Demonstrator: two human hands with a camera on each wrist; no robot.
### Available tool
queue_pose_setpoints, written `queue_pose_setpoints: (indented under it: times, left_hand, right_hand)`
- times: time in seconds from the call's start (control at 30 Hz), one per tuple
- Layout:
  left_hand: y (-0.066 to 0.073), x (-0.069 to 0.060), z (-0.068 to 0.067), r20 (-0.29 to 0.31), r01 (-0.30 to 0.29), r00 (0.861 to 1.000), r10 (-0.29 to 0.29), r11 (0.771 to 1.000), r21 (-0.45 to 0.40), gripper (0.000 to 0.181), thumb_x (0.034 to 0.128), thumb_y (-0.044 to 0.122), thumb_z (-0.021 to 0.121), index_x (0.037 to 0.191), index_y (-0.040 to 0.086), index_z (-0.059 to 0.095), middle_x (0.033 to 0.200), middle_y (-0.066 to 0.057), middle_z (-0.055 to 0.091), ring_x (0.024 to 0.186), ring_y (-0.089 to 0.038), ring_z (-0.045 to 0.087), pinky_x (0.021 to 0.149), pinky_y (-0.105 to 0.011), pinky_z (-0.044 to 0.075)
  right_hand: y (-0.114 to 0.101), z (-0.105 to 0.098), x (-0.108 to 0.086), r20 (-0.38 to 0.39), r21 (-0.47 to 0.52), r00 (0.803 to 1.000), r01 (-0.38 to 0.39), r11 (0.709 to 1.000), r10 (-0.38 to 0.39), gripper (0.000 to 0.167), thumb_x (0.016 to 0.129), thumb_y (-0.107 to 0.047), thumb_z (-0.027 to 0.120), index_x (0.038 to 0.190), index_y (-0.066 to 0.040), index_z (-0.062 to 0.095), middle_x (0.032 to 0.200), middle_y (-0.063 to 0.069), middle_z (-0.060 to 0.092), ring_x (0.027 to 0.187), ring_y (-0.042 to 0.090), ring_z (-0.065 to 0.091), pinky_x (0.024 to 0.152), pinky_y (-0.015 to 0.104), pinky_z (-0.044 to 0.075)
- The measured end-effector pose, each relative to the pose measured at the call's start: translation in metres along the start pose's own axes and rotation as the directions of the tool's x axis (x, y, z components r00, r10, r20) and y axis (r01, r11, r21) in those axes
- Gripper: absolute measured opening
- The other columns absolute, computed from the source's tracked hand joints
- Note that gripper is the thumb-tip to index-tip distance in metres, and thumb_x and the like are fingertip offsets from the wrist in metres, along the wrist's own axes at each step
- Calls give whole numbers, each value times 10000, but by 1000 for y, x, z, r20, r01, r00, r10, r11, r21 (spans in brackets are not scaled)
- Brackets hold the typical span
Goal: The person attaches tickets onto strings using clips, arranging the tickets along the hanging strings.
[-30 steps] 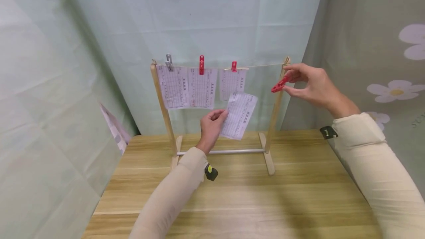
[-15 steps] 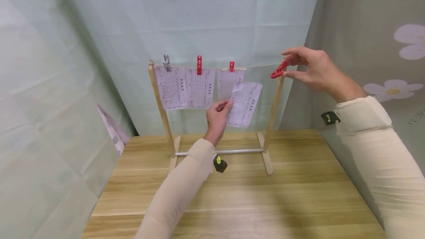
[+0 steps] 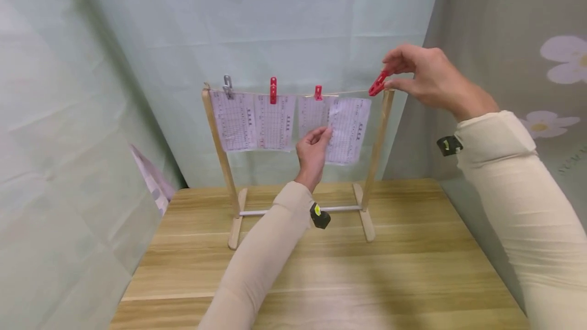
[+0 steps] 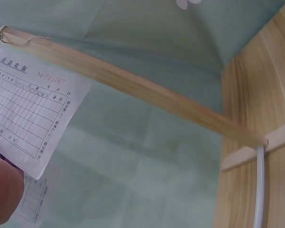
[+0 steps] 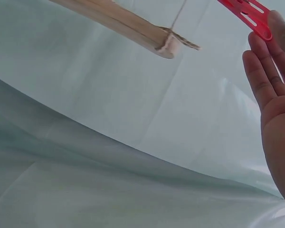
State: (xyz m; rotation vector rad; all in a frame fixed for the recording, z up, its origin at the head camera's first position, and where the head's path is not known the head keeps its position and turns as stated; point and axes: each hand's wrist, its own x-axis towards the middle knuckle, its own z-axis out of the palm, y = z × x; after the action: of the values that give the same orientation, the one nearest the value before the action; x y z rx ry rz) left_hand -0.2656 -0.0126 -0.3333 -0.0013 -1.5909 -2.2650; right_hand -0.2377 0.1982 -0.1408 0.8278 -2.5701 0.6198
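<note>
My left hand [image 3: 314,153] pinches the left edge of a printed receipt sheet [image 3: 347,131], held nearly upright with its top close to the string [image 3: 355,91]. The same receipt sheet [image 4: 31,107] fills the left side of the left wrist view, its ruled table and red number readable. Up by the right post, my right hand [image 3: 428,78] holds a red clip [image 3: 378,84] between thumb and fingers, tilted with its tip near the string. In the right wrist view the red clip [image 5: 249,14] lies against the fingertips.
Three similar sheets hang left on the string, under a grey clip [image 3: 228,87], a red clip [image 3: 273,90] and another red clip [image 3: 318,92]. The wooden frame [image 3: 377,152] stands on a wooden table [image 3: 403,269]. Pale cloth [image 3: 275,24] hangs behind.
My left hand has lifted the receipt sheet up and to the right, turning it more upright. My right hand has risen with the red clip, which is now level with the string.
</note>
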Motion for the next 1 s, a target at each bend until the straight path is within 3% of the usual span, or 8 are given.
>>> queue_pose_setpoints:
  times: [0.1, 0.3, 0.47, 0.7, 1.0]
  left_hand:
    - [1, 1, 4, -2, 28, 1000, -28, 1000, -11, 191, 900, 143, 766, 1027, 3, 750, 903, -19, 727, 835, -93, 629, 746, -223, 495]
    - [1, 2, 15, 4, 77, 997, -77, 996, -33, 196, 910, 176, 756, 1058, 48, 748, 985, -33, 741, 901, -108, 647, 815, -246, 521]
    - [1, 0, 24, -3, 88, 996, -88, 994, -64, 196, 911, 157, 753, 1062, 33, 746, 996, -52, 743, 904, -109, 652, 825, -251, 524]
    - [4, 2, 31, -8, 76, 997, -76, 996, -42, 192, 909, 165, 755, 1065, 54, 745, 988, -38, 744, 891, -111, 656, 819, -255, 525]
    - [-1, 4, 40, -3, 70, 998, -71, 994, -79, 188, 908, 125, 751, 1058, 12, 739, 979, -62, 748, 861, -84, 645, 824, -243, 530]
  right_hand:
    - [-3, -2, 5, 9, -2, 1000, 12, 1000, -12, 390, 902, -24, 731, 1254, 2, 566, 1157, 130, 679, 1090, 237, 634, 960, 297, 480]
    - [-6, -2, 16, 26, 10, 1000, 14, 1000, -14, 345, 912, 18, 701, 1230, 4, 569, 1110, 145, 695, 1058, 248, 635, 962, 362, 456]
    - [-5, 4, 26, 43, 31, 999, 17, 999, -18, 326, 916, 51, 677, 1217, 24, 555, 1092, 179, 688, 1047, 283, 628, 982, 458, 458]
    - [-4, 8, 38, 87, 39, 996, -37, 999, 34, 312, 949, 33, 636, 1242, 10, 530, 1126, 170, 667, 1068, 287, 591, 977, 455, 444]
    - [-3, 12, 45, 137, 43, 986, -99, 994, 92, 319, 961, 24, 622, 1257, 9, 504, 1160, 170, 640, 1074, 292, 570, 962, 448, 442]
